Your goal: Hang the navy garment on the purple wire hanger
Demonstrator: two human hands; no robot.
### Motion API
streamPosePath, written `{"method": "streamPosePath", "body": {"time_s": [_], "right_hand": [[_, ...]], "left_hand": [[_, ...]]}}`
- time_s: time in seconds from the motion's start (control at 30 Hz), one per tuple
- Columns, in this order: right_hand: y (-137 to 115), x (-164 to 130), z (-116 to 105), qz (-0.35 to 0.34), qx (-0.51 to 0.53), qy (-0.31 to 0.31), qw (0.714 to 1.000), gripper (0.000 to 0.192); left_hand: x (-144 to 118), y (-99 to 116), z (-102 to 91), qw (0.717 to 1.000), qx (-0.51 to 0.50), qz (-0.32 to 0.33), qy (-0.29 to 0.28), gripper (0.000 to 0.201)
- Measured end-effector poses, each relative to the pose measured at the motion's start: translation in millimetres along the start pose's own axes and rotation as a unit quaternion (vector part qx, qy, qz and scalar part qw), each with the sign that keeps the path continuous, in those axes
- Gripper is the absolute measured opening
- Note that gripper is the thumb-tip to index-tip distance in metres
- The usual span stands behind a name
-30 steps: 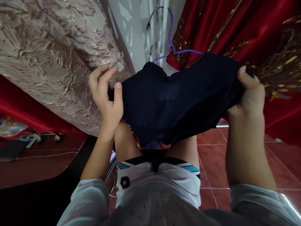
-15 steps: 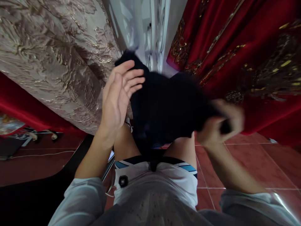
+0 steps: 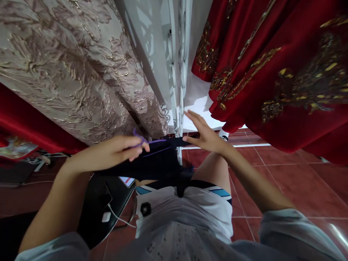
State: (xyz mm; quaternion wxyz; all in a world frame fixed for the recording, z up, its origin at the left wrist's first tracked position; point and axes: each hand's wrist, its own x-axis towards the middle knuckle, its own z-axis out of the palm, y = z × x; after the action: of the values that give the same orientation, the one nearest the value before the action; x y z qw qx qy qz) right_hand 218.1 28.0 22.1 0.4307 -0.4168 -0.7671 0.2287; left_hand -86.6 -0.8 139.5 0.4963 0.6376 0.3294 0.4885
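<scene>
A dark navy garment (image 3: 160, 165) lies folded across my lap, over my left thigh. A thin purple hanger (image 3: 141, 139) runs across its top. My left hand (image 3: 114, 152) rests on the garment with its fingers closed around the purple hanger. My right hand (image 3: 205, 134) is flat with fingers spread, its fingertips touching the garment's far right edge. I sit in white shorts (image 3: 185, 210) with blue trim.
A beige embossed curtain (image 3: 76, 72) hangs at left and red gold-embroidered cloth (image 3: 285, 72) at right, with a white patterned panel (image 3: 174, 54) between. The floor is red tile (image 3: 285, 181). A black surface (image 3: 103, 203) with a white cable sits at my left.
The garment was held spread up between both hands, then bunched, and now lies folded low on my lap. My right hand has let go and opened. My left hand now grips the hanger.
</scene>
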Motion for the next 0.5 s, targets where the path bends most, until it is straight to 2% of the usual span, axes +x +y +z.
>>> {"method": "streamPosePath", "body": {"time_s": [0.07,0.1,0.13,0.2,0.23,0.3,0.37,0.4,0.43,0.5], "right_hand": [[7.0,3.2,-2.9,0.068,0.094,-0.065,0.991,0.040],[9.3,5.0,-5.9,0.103,0.136,-0.083,0.982,0.037],[10.7,7.7,-10.2,0.136,0.170,-0.079,0.973,0.043],[9.9,18.4,-22.8,0.165,0.211,0.005,0.963,0.049],[7.4,27.1,-30.8,0.155,0.222,0.075,0.960,0.050],[-1.9,50.1,-49.0,0.107,0.246,0.232,0.935,0.047],[-14.9,75.4,-69.0,0.055,0.272,0.344,0.897,0.033],[-21.4,86.1,-79.2,0.038,0.281,0.378,0.882,0.022],[-27.0,94.1,-89.1,0.020,0.290,0.404,0.867,0.014],[-33.2,98.8,-106.3,-0.002,0.305,0.430,0.850,0.026]], "left_hand": [[13.5,-8.1,1.0,0.996,0.064,0.064,0.021,0.050],[24.5,-12.6,-0.8,0.990,0.097,0.093,0.032,0.050],[37.2,-16.9,-4.4,0.983,0.130,0.121,0.043,0.049],[63.8,-23.4,-16.9,0.960,0.209,0.175,0.058,0.046],[75.3,-25.1,-24.2,0.942,0.253,0.210,0.065,0.044],[90.0,-25.1,-35.2,0.886,0.338,0.303,0.098,0.043],[91.0,-22.1,-35.5,0.827,0.376,0.388,0.155,0.043],[86.7,-20.7,-31.1,0.811,0.373,0.411,0.184,0.039],[80.2,-20.1,-24.4,0.809,0.364,0.416,0.199,0.033],[64.2,-22.9,-7.8,0.831,0.353,0.393,0.177,0.028]]}}
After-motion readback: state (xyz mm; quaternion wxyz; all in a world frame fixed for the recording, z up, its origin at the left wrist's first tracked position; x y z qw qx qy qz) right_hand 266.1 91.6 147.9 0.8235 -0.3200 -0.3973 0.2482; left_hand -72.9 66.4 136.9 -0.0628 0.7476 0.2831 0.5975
